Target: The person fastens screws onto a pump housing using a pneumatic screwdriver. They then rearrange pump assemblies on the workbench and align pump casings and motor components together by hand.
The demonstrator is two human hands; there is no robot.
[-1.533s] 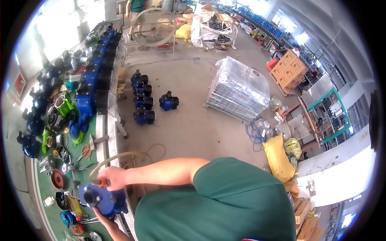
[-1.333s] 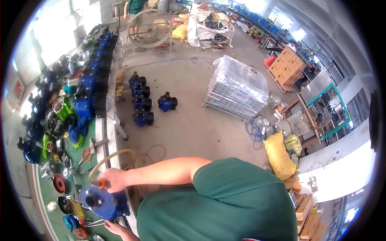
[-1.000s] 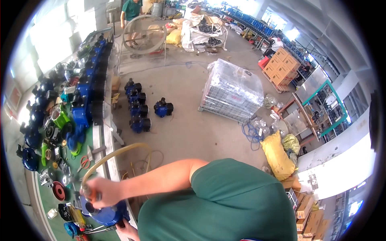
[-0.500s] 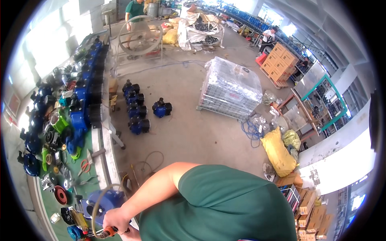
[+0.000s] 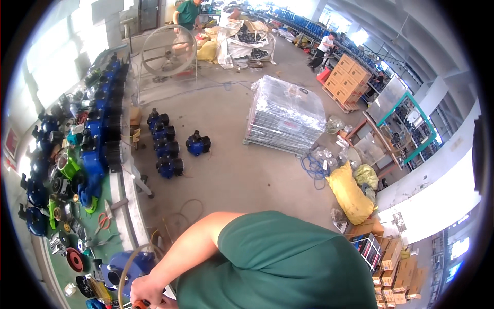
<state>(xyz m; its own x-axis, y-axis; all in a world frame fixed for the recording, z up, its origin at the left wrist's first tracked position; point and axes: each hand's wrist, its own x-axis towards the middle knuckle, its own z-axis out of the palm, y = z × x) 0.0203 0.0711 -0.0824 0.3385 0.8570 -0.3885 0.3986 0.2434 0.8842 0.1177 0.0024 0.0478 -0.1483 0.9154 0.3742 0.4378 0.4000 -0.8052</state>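
At the lower left, my right hand [image 5: 145,289] is closed round an orange-and-black hand tool [image 5: 140,305], mostly cut off by the lower edge. A thin yellowish hose [image 5: 122,278] loops up beside that hand. Just below the right forearm a small part of my left hand [image 5: 169,303] shows close to the tool; its fingers are hidden. Beyond the hands, a blue round-faced pump housing [image 5: 135,261] sits on the green bench top [image 5: 105,234]. Red-handled scissors [image 5: 103,222] and a hammer [image 5: 119,204] lie farther along the bench.
Blue pumps [image 5: 95,123] line the bench, with loose parts beside them. More pumps [image 5: 169,149] stand on the floor. A wrapped crate [image 5: 285,116], a yellow sack [image 5: 350,193] and stacked cartons [image 5: 347,80] lie to the right. A co-worker [image 5: 186,15] stands behind a large round fan [image 5: 169,51].
The whole view has shifted, with the surroundings now farther left in it. My right hand stays on the tool, which shows less at the lower edge. A distant person in white has changed posture.
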